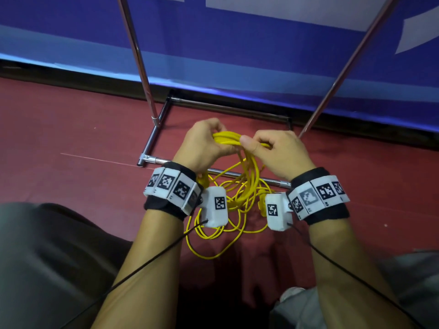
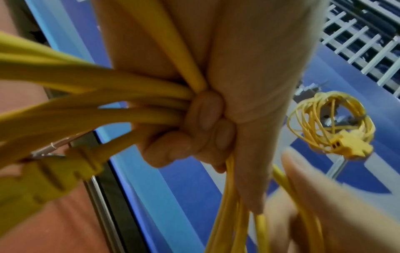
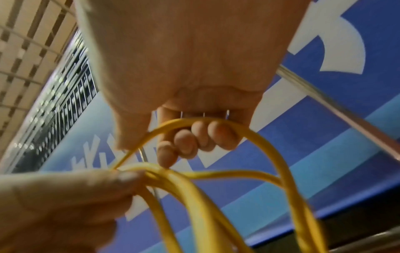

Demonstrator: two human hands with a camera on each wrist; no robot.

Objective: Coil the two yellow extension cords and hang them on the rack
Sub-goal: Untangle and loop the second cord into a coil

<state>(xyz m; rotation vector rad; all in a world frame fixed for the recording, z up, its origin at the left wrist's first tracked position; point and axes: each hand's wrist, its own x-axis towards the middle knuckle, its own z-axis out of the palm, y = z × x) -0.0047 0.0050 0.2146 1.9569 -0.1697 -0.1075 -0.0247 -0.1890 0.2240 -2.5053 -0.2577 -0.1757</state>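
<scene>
Holding a bundle of loops of the thin yellow extension cord (image 1: 228, 138), my left hand (image 1: 202, 144) has its fingers (image 2: 205, 119) curled tight around several strands, as the left wrist view shows plainly. My right hand (image 1: 278, 153) sits just beside it, fingers (image 3: 194, 138) hooked around a single loop of the same cord while the thumb lies alongside the bundle. From my two hands the rest of that cord hangs down and lies in loose tangles on the dark red floor (image 1: 71, 143), between my wrists and over the near base bar of the chrome metal rack (image 1: 152, 138). A yellow plug (image 2: 49, 174) dangles blurred near the left wrist camera. In the left wrist view I also see the second yellow cord, coiled (image 2: 331, 125), hanging up high against the blue and white banner (image 1: 261, 43); I cannot tell what exactly carries it.
</scene>
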